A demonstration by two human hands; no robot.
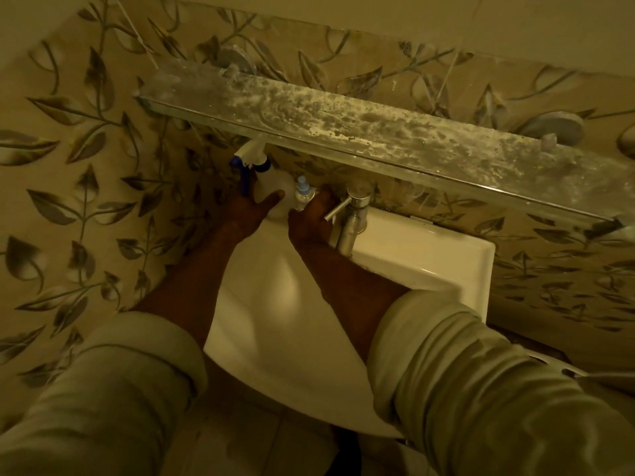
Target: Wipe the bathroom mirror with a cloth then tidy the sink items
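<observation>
You are on the tidying step: no cloth or mirror is in view, and both hands work at the far rim of the sink (429, 255). Your left hand (252, 209) rests against the spray bottle (261, 176) at the far left corner, fingers spread, grip not closed around it. Your right hand (311, 221) reaches the small bottle (302, 195) just left of the tap (350, 218); whether that grip has closed cannot be told. The stained glass shelf (360, 121) overhangs closely. Next, close on each bottle and lift clear of the shelf edge and tap lever.
</observation>
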